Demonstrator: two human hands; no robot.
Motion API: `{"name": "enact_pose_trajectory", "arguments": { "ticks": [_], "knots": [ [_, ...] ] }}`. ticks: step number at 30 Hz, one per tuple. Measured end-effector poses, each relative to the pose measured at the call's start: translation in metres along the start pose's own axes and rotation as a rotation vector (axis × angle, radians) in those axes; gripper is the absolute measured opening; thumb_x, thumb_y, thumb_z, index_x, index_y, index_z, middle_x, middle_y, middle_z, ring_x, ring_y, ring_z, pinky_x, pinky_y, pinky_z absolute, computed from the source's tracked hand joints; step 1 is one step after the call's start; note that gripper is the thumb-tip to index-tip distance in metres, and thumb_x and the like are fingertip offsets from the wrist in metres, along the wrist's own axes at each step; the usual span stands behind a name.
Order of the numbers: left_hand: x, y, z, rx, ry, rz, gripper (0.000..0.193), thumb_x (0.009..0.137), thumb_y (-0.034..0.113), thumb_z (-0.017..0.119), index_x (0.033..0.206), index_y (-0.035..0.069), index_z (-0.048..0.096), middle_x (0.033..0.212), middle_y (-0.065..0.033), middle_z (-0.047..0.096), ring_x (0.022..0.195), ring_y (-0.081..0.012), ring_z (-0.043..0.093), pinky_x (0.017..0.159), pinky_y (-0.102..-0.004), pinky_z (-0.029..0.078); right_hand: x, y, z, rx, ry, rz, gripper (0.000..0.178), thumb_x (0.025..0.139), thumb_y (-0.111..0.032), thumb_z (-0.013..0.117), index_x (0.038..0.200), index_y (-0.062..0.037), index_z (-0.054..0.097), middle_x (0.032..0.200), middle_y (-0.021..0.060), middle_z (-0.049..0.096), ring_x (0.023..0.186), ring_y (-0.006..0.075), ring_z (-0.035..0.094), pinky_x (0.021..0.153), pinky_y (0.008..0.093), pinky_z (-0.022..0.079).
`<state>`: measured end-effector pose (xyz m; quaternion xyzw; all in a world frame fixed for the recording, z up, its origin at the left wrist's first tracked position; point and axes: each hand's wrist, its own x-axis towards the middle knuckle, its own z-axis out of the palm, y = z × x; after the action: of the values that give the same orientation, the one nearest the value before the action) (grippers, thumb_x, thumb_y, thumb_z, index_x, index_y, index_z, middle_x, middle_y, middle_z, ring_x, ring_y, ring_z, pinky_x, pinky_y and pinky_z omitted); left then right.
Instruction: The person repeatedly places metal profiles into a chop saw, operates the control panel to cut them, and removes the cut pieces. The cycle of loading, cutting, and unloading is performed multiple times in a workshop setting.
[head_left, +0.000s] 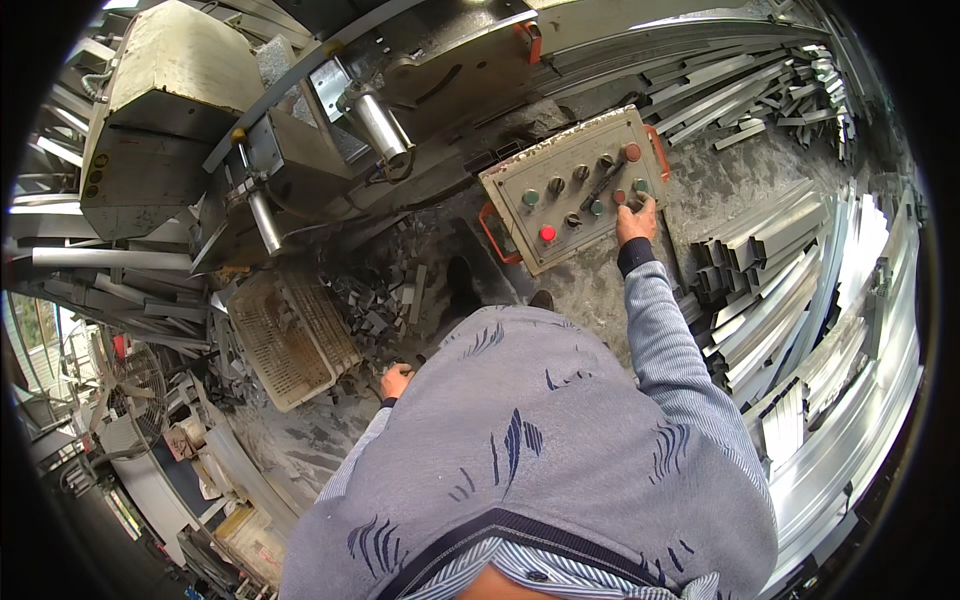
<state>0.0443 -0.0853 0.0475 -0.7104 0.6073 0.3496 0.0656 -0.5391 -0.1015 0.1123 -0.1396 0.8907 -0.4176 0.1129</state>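
Note:
My right hand (637,218) is at the right end of a beige control box (540,250), its thumb and fingers apart at the red and green push buttons; nothing is held in it. Whether a button is pressed down cannot be made out. The panel also carries a lit red button (547,233), black rotary knobs (557,186) and a larger red button (631,152). Red handles (492,234) stick out at its ends. Low by my left side hangs my left hand (396,380), fingers curled; what they hold, if anything, is hidden.
A machine with metal cylinders (382,130) and a boxy cream housing (180,70) stands at far left. A dirty plastic crate (290,340) sits beside metal offcuts (385,290). Long metal profiles (780,300) are stacked at right. A fan (135,385) stands at left.

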Motion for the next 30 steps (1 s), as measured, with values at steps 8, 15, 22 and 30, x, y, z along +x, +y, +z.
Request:
{"name": "enact_pose_trajectory", "arguments": {
  "ticks": [8,15,22,30],
  "knots": [
    [-0.019,-0.017,-0.022,-0.063,-0.12,-0.24,0.032,0.076,0.022,0.068,0.101,0.003,0.065,0.087,-0.0112,0.068,0.085,-0.023,0.064,0.076,-0.0327,0.05,0.003,-0.001,-0.017,-0.487,-0.064,-0.238,0.06,0.072,-0.019,0.058,0.13,-0.0115,0.046,0.107,0.015,0.055,0.097,0.032,0.057,0.085,0.0416,0.047],
    [0.025,0.117,-0.039,-0.713,-0.148,-0.028,0.034,0.08,0.014,0.066,0.109,-0.002,0.061,0.088,-0.0099,0.067,0.081,-0.0163,0.063,0.072,-0.0282,0.051,0.012,-0.03,-0.035,-0.85,-0.313,-0.16,0.063,0.079,-0.028,0.061,0.138,-0.019,0.039,0.106,0.0162,0.063,0.095,0.0326,0.062,0.083,0.0428,0.05],
    [0.051,0.132,-0.033,-0.36,-0.179,0.245,0.035,0.079,0.021,0.067,0.108,0.002,0.063,0.103,-0.0123,0.067,0.096,-0.0214,0.064,0.084,-0.0318,0.049,0.019,-0.031,-0.033,-0.806,-0.332,-0.179,0.066,0.075,-0.025,0.064,0.136,-0.0125,0.04,0.104,0.0192,0.063,0.095,0.0341,0.062,0.084,0.0427,0.049],
    [0.033,0.057,-0.042,-0.042,-0.207,0.03,0.04,0.073,0.031,0.065,0.105,0.006,0.067,0.107,-0.0138,0.065,0.103,-0.0276,0.06,0.091,-0.0347,0.046,0.022,-0.022,-0.035,-0.761,-0.339,-0.221,0.069,0.073,-0.023,0.064,0.136,-0.0117,0.039,0.105,0.0201,0.063,0.096,0.0351,0.061,0.085,0.0425,0.049]
  ]
}}
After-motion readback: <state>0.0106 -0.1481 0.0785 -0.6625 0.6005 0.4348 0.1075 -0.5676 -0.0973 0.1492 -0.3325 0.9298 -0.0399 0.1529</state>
